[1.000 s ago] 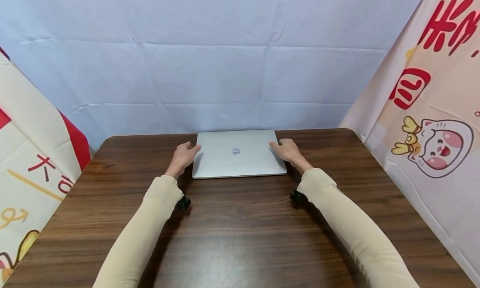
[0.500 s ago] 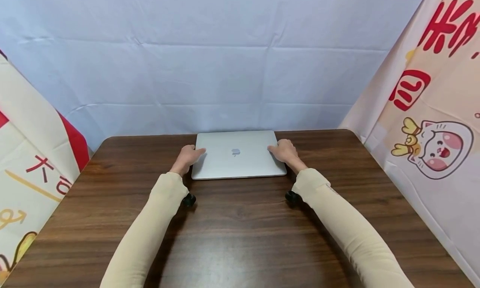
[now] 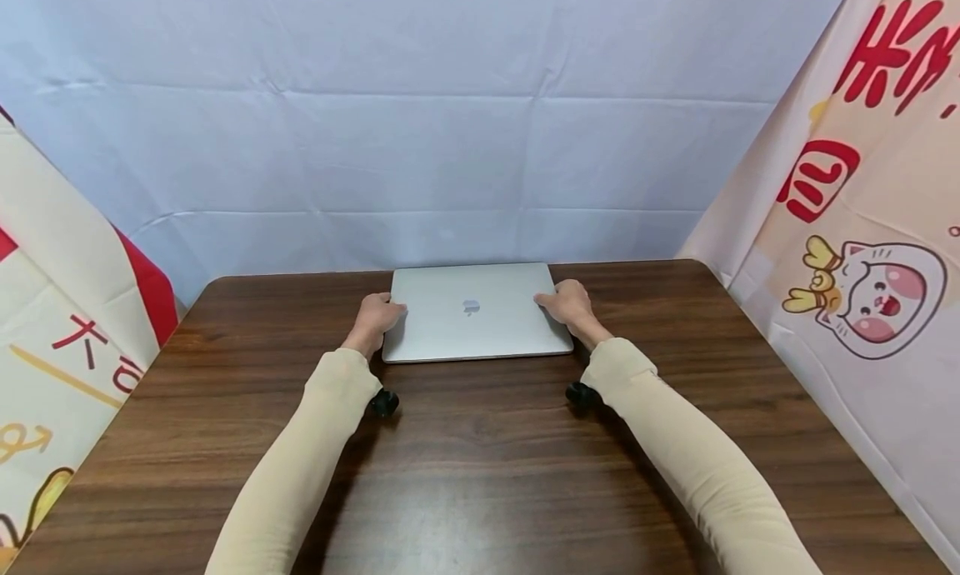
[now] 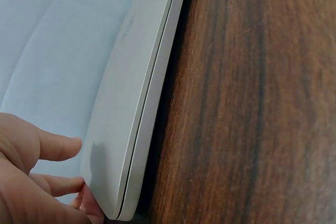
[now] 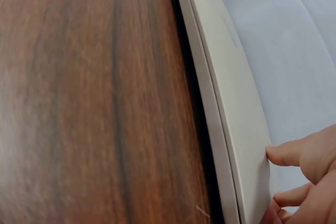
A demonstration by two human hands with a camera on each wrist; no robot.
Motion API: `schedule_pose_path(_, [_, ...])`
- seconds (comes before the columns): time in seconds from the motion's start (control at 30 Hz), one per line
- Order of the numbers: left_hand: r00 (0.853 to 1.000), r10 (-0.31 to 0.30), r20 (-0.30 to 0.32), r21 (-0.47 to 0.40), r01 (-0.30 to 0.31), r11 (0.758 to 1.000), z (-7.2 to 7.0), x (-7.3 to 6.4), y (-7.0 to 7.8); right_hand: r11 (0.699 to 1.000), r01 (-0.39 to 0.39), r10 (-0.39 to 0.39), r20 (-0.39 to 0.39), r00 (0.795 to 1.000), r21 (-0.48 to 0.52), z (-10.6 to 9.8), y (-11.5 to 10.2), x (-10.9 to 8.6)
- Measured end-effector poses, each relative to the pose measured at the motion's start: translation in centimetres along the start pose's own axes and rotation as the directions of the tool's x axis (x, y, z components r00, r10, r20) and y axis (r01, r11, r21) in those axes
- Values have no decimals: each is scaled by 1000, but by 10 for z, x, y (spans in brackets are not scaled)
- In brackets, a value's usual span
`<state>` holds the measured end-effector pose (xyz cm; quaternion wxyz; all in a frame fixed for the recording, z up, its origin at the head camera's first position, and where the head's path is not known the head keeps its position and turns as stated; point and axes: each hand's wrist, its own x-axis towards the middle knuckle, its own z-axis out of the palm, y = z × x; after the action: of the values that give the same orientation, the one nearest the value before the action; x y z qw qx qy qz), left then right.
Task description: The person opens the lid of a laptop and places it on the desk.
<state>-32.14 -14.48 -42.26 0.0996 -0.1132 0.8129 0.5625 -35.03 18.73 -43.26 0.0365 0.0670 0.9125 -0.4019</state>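
A closed silver laptop (image 3: 468,329) with an apple logo lies on the brown wooden table at its far edge. My left hand (image 3: 373,318) grips its left side, the thumb lying at the lid's edge and the other fingers at the side. In the left wrist view the left thumb (image 4: 62,148) is close over the lid, with fingertips right at the corner. On the opposite side my right hand (image 3: 572,307) holds the laptop's edge. Its thumb (image 5: 283,153) presses the lid in the right wrist view, the other fingers partly hidden behind the side.
The wooden table (image 3: 480,458) stretches from the laptop toward me. A pale cloth backdrop (image 3: 465,142) hangs right behind the table. Printed curtains, a left one (image 3: 60,292) and a right one (image 3: 847,308), flank the sides. Dark wrist cameras sit under both cuffs.
Both hands have come inward against the laptop's sides, the left moving right and the right slightly left. The left thumb reached farther over the lid, then drew back a little.
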Motion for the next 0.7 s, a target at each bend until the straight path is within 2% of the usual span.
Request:
schedule_pose_path(0.2, [999,-3,-45,-28,2,1000,3,-1,1,997,-30,30,-6,1000,64,-2,-3,-4])
schedule_pose_path(0.37, [997,4,-72,-15,-5,1000,4,-3,-1,995,-63,64,-15,998,80,-3,-7,-6])
schedule_pose_path(0.53, [995,43,-87,3,-43,999,3,-8,-4,992,-81,83,-20,996,93,-5,-9,-9])
schedule_pose_path(0.7, [991,86,-102,19,-84,996,2,-11,-6,990,-64,65,-2,998,123,-10,-4,-16])
